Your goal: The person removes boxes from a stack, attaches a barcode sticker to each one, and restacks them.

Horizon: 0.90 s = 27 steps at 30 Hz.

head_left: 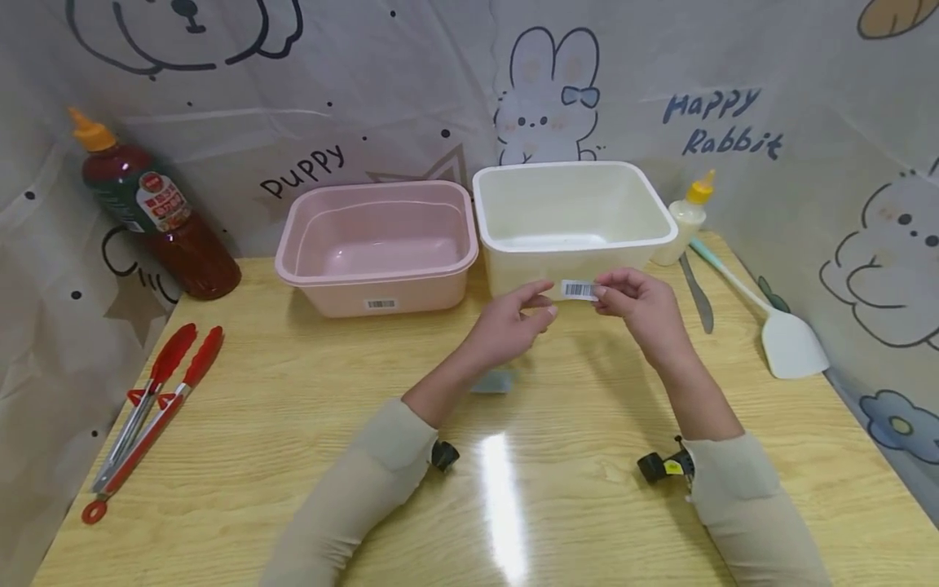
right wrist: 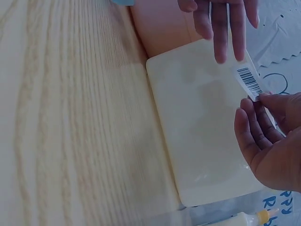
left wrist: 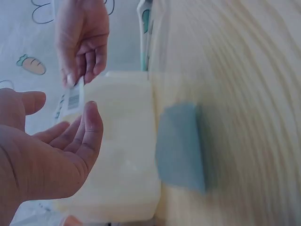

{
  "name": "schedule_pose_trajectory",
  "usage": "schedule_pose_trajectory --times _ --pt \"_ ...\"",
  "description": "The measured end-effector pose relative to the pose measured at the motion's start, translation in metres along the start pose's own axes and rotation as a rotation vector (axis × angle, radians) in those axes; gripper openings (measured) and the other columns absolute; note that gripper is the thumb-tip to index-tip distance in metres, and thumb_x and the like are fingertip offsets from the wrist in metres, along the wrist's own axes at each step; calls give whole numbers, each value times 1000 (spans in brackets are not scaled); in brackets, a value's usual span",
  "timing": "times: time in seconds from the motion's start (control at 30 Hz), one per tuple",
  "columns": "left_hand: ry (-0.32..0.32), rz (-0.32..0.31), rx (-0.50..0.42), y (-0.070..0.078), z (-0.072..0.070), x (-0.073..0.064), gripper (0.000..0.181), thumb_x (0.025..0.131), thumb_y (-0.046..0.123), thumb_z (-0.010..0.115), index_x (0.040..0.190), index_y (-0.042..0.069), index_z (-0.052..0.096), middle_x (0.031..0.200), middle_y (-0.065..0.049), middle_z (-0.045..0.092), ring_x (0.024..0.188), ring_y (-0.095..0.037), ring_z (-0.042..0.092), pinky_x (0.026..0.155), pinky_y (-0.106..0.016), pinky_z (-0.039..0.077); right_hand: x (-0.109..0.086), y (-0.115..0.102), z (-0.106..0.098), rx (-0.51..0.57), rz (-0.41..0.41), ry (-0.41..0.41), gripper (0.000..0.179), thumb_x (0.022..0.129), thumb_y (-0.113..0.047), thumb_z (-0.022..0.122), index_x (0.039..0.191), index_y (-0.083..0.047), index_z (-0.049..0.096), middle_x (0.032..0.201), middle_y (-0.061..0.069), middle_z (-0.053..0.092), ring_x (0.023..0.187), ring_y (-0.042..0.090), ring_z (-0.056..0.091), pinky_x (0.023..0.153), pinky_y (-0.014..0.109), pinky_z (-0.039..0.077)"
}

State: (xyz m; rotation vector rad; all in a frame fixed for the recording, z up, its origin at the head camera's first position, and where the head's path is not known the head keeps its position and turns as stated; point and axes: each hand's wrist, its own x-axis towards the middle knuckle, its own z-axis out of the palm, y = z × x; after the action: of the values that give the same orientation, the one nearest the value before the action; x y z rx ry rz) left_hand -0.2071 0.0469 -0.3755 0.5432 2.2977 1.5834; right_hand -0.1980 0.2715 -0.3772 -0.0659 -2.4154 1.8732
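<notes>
My right hand (head_left: 645, 314) pinches a small white barcode label (head_left: 579, 290) by its right end, between thumb and fingertips. The label is in front of the white plastic bin (head_left: 572, 265); whether it touches the wall I cannot tell. My left hand (head_left: 506, 324) is just left of the label with its fingers apart, holding nothing. In the right wrist view the printed bars of the label (right wrist: 249, 82) lie close to the left fingertips. A small flat blue-green piece (head_left: 493, 381) rests on the table below the left hand; its kind is unclear.
A pink bin (head_left: 377, 297) bearing a barcode label stands left of the white one. Red-tipped tongs (head_left: 154, 416) and a sauce bottle (head_left: 161, 212) are at far left. At right are a yellow-capped bottle (head_left: 685, 220), a knife (head_left: 695, 293) and a white spatula (head_left: 792, 346).
</notes>
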Motion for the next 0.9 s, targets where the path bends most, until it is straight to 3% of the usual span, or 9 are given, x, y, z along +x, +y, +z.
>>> schedule_pose_trajectory --times 0.13,0.27,0.43,0.63,0.8,0.9 --pt "13 3 -50 2 13 8 59 102 28 61 157 20 40 146 -8 59 57 -11 55 51 -22 44 5 4 -2 48 -19 9 13 98 -13 68 107 -3 68 88 -11 72 76 4 70 72 19 59" --pt "24 -6 -77 4 21 10 61 103 30 61 158 21 37 150 -5 56 49 -11 48 46 -22 39 7 7 -3 109 -13 23 9 96 -10 69 104 -5 69 88 -11 73 71 4 69 68 17 59" --pt "34 -21 -90 4 25 10 62 103 30 61 159 19 36 152 -3 55 47 -9 45 44 -22 37 10 14 -1 117 -8 59 13 96 -9 70 108 -5 70 88 -10 73 71 4 69 69 17 59" --pt "50 -32 -110 3 32 13 59 103 28 61 157 20 40 152 2 54 48 -9 45 42 -22 36 13 18 2 110 17 134 32 95 -11 71 123 3 65 86 -12 73 75 4 69 73 16 59" --pt "49 -47 -91 1 36 18 59 102 31 62 157 24 40 153 4 53 47 -9 42 42 -22 34 15 21 4 91 38 206 25 95 -13 71 113 4 67 84 -10 74 78 6 72 75 19 60" --pt "54 -58 -75 0 38 19 59 102 32 62 156 26 41 152 4 53 47 -9 41 42 -22 34 16 24 5 155 66 221 19 95 -11 71 106 3 68 82 -6 74 74 8 72 72 21 61"
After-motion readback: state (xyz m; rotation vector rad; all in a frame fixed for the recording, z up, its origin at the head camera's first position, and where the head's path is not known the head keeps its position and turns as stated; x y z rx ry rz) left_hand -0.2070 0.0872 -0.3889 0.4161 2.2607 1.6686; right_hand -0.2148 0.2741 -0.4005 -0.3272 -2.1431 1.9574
